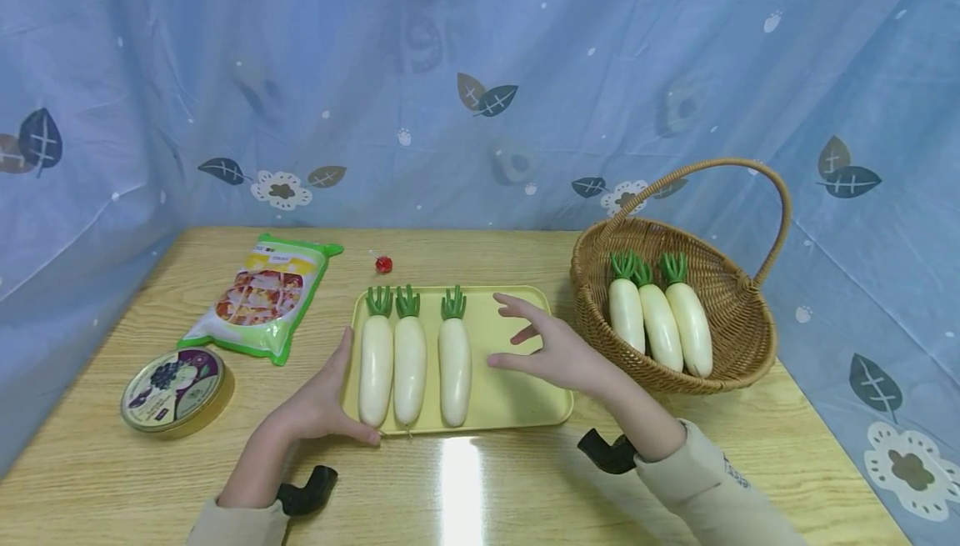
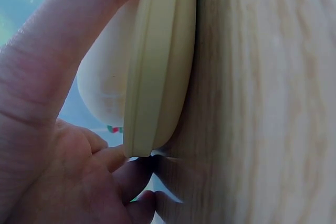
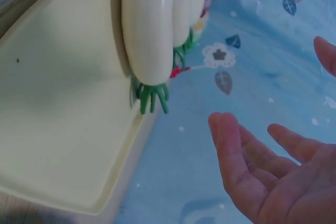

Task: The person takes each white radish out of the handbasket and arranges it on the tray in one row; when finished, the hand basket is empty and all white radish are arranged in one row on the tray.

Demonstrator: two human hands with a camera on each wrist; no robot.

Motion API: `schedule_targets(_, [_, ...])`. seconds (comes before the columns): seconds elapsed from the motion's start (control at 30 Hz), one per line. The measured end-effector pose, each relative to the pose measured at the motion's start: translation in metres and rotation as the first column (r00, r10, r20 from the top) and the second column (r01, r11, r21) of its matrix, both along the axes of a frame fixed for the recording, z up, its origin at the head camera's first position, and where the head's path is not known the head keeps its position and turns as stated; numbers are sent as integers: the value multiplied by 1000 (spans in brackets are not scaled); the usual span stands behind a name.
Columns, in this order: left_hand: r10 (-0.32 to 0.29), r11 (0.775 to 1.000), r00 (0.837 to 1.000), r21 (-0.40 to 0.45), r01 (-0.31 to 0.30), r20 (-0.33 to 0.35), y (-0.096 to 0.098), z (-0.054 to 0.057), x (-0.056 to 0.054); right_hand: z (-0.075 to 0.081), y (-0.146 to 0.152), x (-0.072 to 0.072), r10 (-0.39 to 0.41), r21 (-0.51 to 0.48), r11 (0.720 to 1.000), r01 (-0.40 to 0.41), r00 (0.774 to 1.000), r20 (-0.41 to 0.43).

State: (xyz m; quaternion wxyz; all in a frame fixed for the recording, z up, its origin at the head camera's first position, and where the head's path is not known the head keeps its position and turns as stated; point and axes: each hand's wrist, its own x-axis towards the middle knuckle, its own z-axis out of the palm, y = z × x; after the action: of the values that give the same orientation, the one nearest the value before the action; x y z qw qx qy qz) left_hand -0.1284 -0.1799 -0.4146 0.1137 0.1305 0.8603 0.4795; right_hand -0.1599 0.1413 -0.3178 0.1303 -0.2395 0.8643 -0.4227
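Observation:
A pale yellow tray [image 1: 517, 413] lies on the table with three white radishes [image 1: 455, 371], green tops pointing away, on its left and middle part. At its near left corner my left hand [image 1: 318, 400] holds the tray, thumb over the front rim and fingers along the left side. The left wrist view shows that thumb [image 2: 68, 30] across the tray's rim [image 2: 152, 66]. Over the tray's right part hovers my right hand [image 1: 558, 350], fingers spread and nothing between them. Beside it, the right wrist view shows the nearest radish [image 3: 149, 30].
A wicker basket [image 1: 738, 313] with a tall handle stands on the right, holding three more white radishes [image 1: 660, 325]. To the left are a green-edged food bag [image 1: 262, 296] and a round tin [image 1: 174, 388]. A small red object [image 1: 383, 264] sits behind the tray.

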Motion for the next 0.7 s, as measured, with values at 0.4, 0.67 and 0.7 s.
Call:
schedule_targets(0.4, [-2,1000,1000,-12,2,-4,0,-4,-1,6,26,7,-43,-39,998,42,999,-17])
schedule_targets(0.67, [4,999,1000,-40,-4,-6,0,-7,-3,10,48,8,-103,-92,991,96,992,-74])
schedule_targets(0.7, [3,999,1000,-36,-4,-6,0,-7,-3,10,51,8,-107,-99,990,99,991,-82])
